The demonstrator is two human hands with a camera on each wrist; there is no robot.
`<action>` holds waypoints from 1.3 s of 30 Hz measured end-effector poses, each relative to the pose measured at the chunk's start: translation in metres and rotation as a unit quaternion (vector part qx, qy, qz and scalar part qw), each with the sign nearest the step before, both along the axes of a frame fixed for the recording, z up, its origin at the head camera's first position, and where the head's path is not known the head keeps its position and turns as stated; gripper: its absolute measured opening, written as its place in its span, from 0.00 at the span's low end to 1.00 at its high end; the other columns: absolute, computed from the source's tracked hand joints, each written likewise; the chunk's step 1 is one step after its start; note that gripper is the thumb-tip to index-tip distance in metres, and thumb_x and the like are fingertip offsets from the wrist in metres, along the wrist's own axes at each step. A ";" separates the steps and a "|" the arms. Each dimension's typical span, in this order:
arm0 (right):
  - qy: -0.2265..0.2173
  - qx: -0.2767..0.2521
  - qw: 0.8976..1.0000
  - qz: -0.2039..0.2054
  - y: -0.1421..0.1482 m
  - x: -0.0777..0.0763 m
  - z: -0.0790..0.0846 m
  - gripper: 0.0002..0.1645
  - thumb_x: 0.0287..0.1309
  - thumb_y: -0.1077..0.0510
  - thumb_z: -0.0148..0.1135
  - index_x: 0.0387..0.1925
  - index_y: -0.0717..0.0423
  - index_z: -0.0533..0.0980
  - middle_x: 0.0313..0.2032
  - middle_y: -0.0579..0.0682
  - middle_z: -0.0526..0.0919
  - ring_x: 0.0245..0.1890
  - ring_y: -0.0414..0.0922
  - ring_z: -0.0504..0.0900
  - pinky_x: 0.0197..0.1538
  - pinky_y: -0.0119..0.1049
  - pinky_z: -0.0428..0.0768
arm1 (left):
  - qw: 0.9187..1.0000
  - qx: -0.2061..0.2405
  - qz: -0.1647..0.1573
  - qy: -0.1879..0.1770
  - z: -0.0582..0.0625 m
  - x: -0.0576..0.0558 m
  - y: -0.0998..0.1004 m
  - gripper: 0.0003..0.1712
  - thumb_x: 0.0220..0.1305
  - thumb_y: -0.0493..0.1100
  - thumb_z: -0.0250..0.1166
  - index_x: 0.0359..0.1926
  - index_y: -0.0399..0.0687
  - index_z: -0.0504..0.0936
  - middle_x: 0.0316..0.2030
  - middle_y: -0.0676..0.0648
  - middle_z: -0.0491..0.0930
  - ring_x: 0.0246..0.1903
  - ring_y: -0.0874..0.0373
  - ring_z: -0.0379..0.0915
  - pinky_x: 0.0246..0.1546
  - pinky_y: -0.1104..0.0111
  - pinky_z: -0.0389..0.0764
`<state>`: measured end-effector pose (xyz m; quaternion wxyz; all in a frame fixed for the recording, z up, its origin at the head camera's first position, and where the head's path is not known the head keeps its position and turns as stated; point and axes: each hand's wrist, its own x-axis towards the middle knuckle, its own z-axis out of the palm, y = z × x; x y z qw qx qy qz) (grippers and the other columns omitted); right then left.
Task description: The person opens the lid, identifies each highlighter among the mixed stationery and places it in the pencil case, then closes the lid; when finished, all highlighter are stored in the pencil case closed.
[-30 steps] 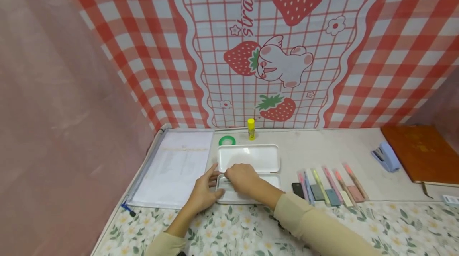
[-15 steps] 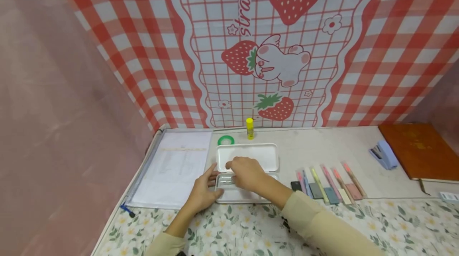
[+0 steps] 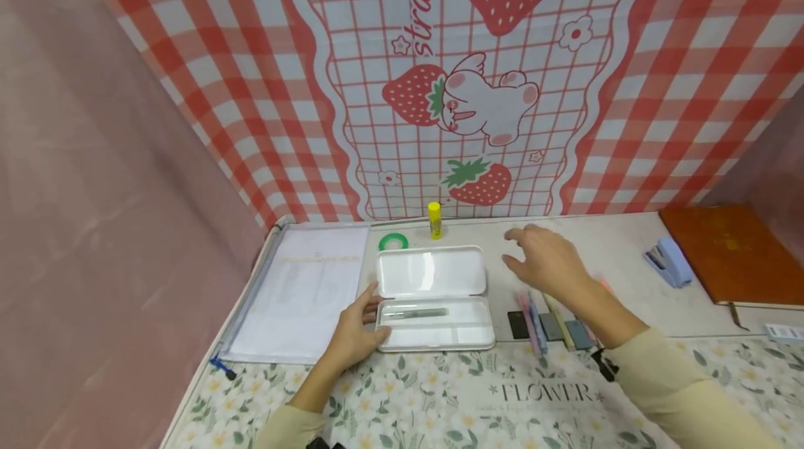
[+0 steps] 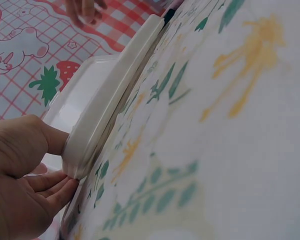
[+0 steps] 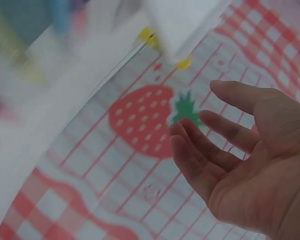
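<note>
A white pencil case (image 3: 465,339) lies with its lid (image 3: 431,271) folded back. In its rear compartment rests a slim grey-green pen (image 3: 416,313). My left hand (image 3: 353,334) holds the left end of the case; in the left wrist view the thumb lies over the rim, with the other fingers (image 4: 57,192) at the lower edge. My right hand (image 3: 548,262) is in the air right of the case, fingers loosely bent and nothing in them. Below it lie several pens and highlighters (image 3: 532,323) with small flat blocks (image 3: 553,327), partly hidden by the right arm.
Behind the case are a green tape roll (image 3: 393,242) and a yellow glue stick (image 3: 435,221). A zip document pouch (image 3: 308,295) lies to the left. A blue stapler (image 3: 668,262) and a brown notebook (image 3: 735,253) are at the far right. A checked curtain (image 3: 502,86) hangs behind.
My right hand has left the pencil case and moved right, over toward the pens. The pen in the rear compartment is now uncovered. My left hand stays on the case's left end.
</note>
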<state>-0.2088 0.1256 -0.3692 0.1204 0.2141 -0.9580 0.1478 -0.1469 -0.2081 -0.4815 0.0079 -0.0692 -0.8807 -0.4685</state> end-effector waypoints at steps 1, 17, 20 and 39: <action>-0.002 0.002 1.000 -0.008 0.007 0.000 0.001 0.23 0.50 0.54 0.69 0.47 0.62 0.79 0.34 0.57 0.83 0.29 0.51 0.81 0.25 0.43 0.79 | 1.000 -0.001 0.001 0.001 0.000 0.000 0.000 0.50 0.50 0.33 0.68 0.71 0.40 0.52 0.57 0.39 0.72 0.51 0.45 0.76 0.54 0.61 0.79; -0.180 0.007 0.983 -0.043 0.013 0.006 -0.053 0.12 0.48 0.57 0.63 0.19 0.59 0.72 0.15 0.48 0.70 0.15 0.42 0.64 0.17 0.33 0.63 | 1.000 0.008 -0.011 0.011 -0.001 -0.001 0.001 0.49 0.51 0.32 0.67 0.71 0.38 0.52 0.56 0.38 0.73 0.51 0.45 0.76 0.54 0.62 0.78; -0.168 0.018 0.985 -0.045 0.008 0.006 -0.060 0.11 0.46 0.60 0.61 0.17 0.57 0.68 0.14 0.48 0.67 0.14 0.44 0.65 0.16 0.33 0.63 | 1.000 0.007 -0.007 0.007 -0.001 -0.001 0.001 0.49 0.51 0.32 0.67 0.71 0.38 0.52 0.56 0.39 0.73 0.51 0.45 0.76 0.54 0.62 0.78; -0.126 -0.014 0.989 -0.074 -0.007 -0.003 -0.057 0.10 0.38 0.62 0.60 0.15 0.57 0.66 0.14 0.49 0.67 0.15 0.45 0.63 0.16 0.34 0.62 | 1.000 0.008 -0.006 -0.005 0.004 0.002 -0.001 0.48 0.52 0.33 0.66 0.72 0.40 0.51 0.57 0.39 0.72 0.52 0.46 0.75 0.55 0.60 0.77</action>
